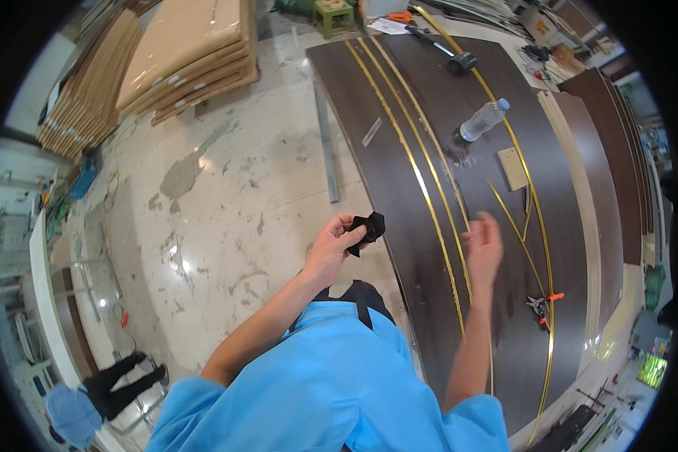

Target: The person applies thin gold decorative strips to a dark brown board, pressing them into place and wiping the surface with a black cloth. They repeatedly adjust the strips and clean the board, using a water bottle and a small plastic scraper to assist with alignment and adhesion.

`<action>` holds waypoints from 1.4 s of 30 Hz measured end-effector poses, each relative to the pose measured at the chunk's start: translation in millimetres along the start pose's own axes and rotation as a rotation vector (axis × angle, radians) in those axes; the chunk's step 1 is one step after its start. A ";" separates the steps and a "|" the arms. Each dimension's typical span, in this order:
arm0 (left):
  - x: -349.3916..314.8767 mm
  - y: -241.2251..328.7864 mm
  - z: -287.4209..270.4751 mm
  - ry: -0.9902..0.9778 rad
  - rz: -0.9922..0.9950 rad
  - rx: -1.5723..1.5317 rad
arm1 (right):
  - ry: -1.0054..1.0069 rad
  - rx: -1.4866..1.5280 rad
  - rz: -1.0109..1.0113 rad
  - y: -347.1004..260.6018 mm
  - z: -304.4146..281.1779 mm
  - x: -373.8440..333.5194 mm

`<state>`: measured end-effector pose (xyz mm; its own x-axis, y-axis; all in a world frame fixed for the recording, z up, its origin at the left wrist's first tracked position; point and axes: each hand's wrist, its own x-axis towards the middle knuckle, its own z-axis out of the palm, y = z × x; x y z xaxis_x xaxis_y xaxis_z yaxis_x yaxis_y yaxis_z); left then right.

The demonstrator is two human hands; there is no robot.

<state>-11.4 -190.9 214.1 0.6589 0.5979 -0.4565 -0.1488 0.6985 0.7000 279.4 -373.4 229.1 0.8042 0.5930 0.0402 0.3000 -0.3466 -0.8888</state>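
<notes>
Crumpled black piece (pixel 371 229), one, pinched in left hand (pixel 334 245).
Location: by the left edge of the dark brown surface (pixel 390 177). Left grip: thumb against fingers. Right hand (pixel 484 245): blurred, near gold strips (pixel 429 202), grip unreadable. Step, seemingly: handling the piece; next move likely calls for steady pinching.

The right hand (pixel 487 241) is blurred above the dark panel (pixel 512 346), and whether anything is pinched by it cannot be told. Beside the panel's left edge, a black item (pixel 371 225) is partly covered by the left hand (pixel 334 245), and its kind cannot be made out. Stretches of the gold strips (pixel 444 248) are hidden by the right forearm (pixel 471 346); the panel's near left corner is covered by the blue sleeve (pixel 478 426). The stacked brown boards (pixel 184 49) are cut off by the top edge.
</notes>
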 end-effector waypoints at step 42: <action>341.8 182.0 -33.5 0.060 -0.131 0.767 | 0.069 -0.854 0.042 44.4 142.1 155.3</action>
<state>162.0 153.8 167.1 0.5917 0.5645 -0.5755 0.4936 0.3107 0.8123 344.7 -193.3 131.0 0.8443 0.5316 0.0672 0.5306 -0.8121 -0.2429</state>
